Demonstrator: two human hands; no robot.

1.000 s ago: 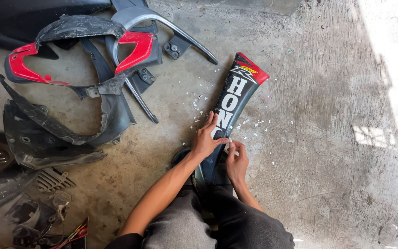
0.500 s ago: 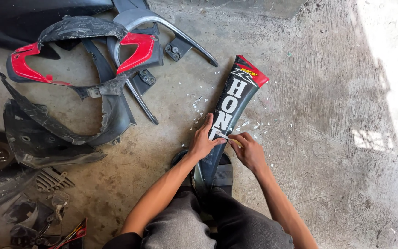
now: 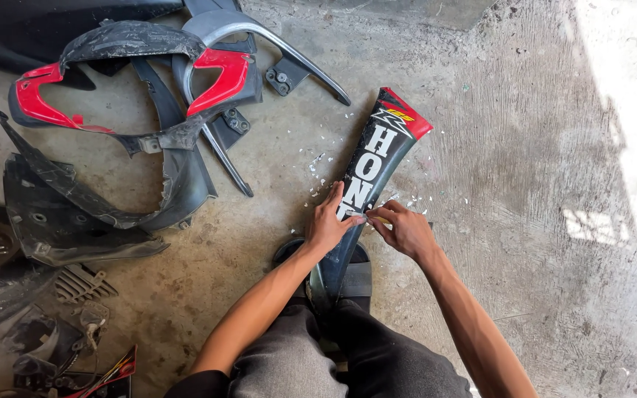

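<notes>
Daylight comes in from the right, where a broad strip of the concrete floor point(image 3: 554, 147) washes out to near white along the right edge; a smaller bright patch lies on the floor further in. The rest of the floor sits in even, soft shade, bright enough to show its grain and the white flecks scattered on it. Shadows are faint and short under the forearms and beneath the pile of black and red plastic panels point(image 3: 134, 125) at far left. The near-left corner is the dimmest part, its detail murky. Focus is sharp across the middle, with no motion blur; lines bend slightly toward the edges.
</notes>
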